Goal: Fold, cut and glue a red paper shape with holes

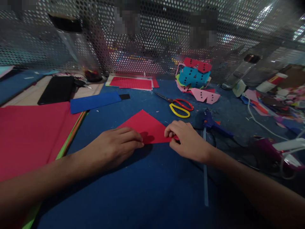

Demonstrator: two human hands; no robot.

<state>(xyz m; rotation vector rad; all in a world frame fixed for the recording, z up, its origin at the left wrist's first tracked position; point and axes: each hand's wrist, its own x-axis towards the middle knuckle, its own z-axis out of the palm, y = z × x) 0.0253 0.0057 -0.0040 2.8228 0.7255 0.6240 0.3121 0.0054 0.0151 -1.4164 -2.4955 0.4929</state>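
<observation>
A red paper folded into a triangle (149,126) lies on the blue table top (133,190). My left hand (114,148) rests on its near left corner, fingers together and pressed flat on the fold. My right hand (187,140) pinches the paper's near right corner between thumb and curled fingers.
Red sheets (28,136) are stacked at the left with a blue strip (95,101) and a black phone (57,89) behind. Red and yellow scissors (178,106), a blue glue gun (212,122), a glue stick (205,178), coloured paper cut-outs (195,79) and scraps lie right. A perforated metal wall (152,38) closes the back.
</observation>
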